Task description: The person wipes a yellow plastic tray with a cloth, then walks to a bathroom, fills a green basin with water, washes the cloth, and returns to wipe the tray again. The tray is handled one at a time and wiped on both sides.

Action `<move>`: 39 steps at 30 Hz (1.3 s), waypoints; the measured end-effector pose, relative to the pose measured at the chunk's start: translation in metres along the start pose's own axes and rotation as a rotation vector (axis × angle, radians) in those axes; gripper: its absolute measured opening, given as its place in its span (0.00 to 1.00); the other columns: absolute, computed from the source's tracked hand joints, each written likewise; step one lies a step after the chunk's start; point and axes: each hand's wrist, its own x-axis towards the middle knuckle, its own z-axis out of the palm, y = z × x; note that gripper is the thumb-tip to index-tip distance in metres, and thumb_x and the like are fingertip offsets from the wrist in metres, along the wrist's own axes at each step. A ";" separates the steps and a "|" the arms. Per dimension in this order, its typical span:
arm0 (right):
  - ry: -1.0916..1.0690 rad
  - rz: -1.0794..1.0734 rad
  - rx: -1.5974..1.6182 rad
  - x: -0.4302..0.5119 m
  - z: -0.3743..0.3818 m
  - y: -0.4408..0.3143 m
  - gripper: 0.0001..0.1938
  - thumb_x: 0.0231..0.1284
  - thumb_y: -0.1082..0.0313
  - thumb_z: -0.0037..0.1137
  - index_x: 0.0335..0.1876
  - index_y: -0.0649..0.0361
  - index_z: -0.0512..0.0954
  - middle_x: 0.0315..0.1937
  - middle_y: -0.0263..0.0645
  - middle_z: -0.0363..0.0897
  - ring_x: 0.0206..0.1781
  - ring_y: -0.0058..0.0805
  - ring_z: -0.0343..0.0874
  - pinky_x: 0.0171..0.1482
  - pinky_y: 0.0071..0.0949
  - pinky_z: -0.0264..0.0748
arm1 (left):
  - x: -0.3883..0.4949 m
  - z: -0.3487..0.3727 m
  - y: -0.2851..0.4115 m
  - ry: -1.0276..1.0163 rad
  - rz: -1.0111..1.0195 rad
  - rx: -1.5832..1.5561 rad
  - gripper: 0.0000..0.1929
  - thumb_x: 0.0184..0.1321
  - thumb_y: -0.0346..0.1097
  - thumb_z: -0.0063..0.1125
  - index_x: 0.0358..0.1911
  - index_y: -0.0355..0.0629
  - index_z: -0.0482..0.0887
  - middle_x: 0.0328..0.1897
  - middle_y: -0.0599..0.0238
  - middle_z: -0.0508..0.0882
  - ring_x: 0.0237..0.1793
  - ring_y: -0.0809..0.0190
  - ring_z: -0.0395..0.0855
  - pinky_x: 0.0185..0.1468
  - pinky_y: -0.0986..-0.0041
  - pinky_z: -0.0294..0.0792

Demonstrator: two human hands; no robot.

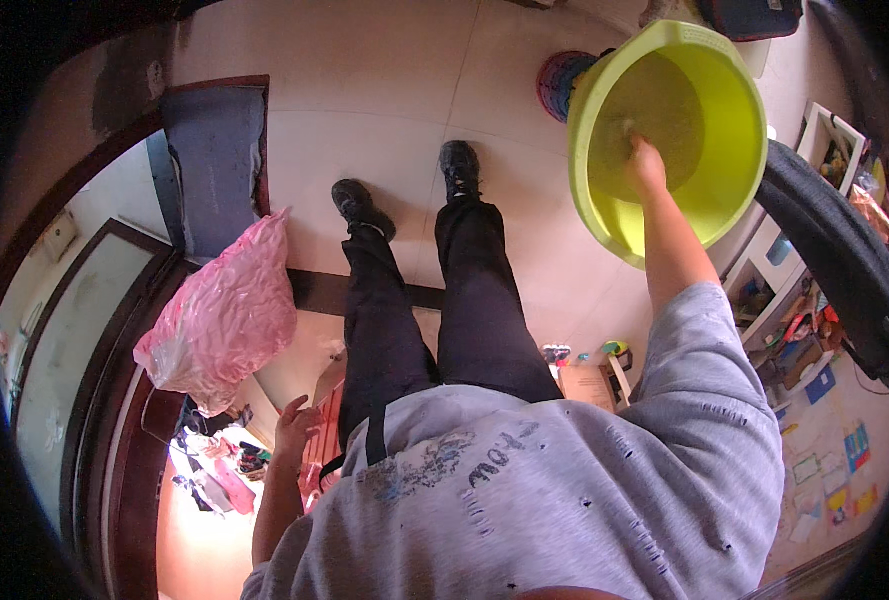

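Observation:
My right hand (647, 166) reaches down inside a large yellow-green plastic basin (733, 161). Its fingertips are near or at the greyish bottom, beside a small pale spot. I cannot tell whether they grip anything or whether shallow water covers the bottom. What supports the basin is hidden beneath it. My left hand (298, 424) hangs low at my side, with its fingers loosely bent and apart and nothing in them. Ahead of that hand is a crumpled pink plastic bag (223, 315).
A blue-grey mat (216, 169) lies by the doorway at left, near a dark-framed glazed door (88, 322). A round woven-looking container (561, 84) stands partly behind the basin. At right are a black padded item (834, 247) and white shelving (767, 277) with mixed goods.

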 end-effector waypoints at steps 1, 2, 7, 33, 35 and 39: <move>0.012 0.033 0.309 -0.004 -0.006 -0.001 0.19 0.53 0.66 0.49 0.54 0.54 0.72 0.51 0.49 0.74 0.47 0.48 0.77 0.47 0.42 0.75 | 0.000 0.000 0.000 -0.005 0.028 -0.010 0.22 0.59 0.35 0.50 0.58 0.44 0.69 0.39 0.63 0.80 0.38 0.65 0.80 0.39 0.77 0.70; 0.291 -0.325 -0.329 -0.016 -0.011 0.001 0.16 0.54 0.67 0.51 0.49 0.57 0.75 0.44 0.48 0.77 0.44 0.47 0.78 0.46 0.42 0.75 | 0.000 0.000 0.000 0.007 0.032 -0.011 0.22 0.58 0.35 0.50 0.58 0.44 0.69 0.39 0.63 0.80 0.38 0.65 0.80 0.39 0.76 0.70; -0.130 -0.043 0.081 -0.025 -0.084 -0.007 0.12 0.61 0.62 0.49 0.45 0.59 0.74 0.28 0.42 0.77 0.37 0.40 0.77 0.39 0.36 0.73 | 0.005 -0.004 0.001 0.009 0.060 -0.090 0.22 0.59 0.35 0.50 0.58 0.42 0.69 0.39 0.63 0.80 0.36 0.66 0.79 0.37 0.76 0.71; 0.233 -0.257 -0.164 -0.056 -0.145 -0.061 0.23 0.60 0.51 0.39 0.30 0.66 0.78 0.31 0.59 0.76 0.38 0.56 0.77 0.44 0.44 0.70 | 0.019 -0.043 -0.101 0.014 0.161 -0.242 0.18 0.57 0.31 0.51 0.52 0.41 0.74 0.33 0.65 0.80 0.30 0.67 0.79 0.28 0.77 0.68; 0.372 -0.372 -0.142 -0.052 -0.140 -0.051 0.24 0.60 0.50 0.41 0.26 0.69 0.76 0.27 0.60 0.75 0.33 0.53 0.77 0.39 0.44 0.70 | 0.025 -0.041 -0.100 -0.027 0.284 -0.354 0.16 0.57 0.31 0.51 0.50 0.40 0.75 0.32 0.64 0.80 0.30 0.67 0.79 0.27 0.76 0.68; 0.128 -0.181 -0.121 -0.081 -0.121 -0.081 0.21 0.57 0.51 0.47 0.33 0.67 0.76 0.31 0.56 0.78 0.36 0.52 0.78 0.42 0.41 0.71 | 0.027 -0.019 -0.040 0.052 0.429 -0.169 0.18 0.56 0.29 0.51 0.52 0.37 0.72 0.35 0.61 0.79 0.32 0.66 0.79 0.31 0.76 0.70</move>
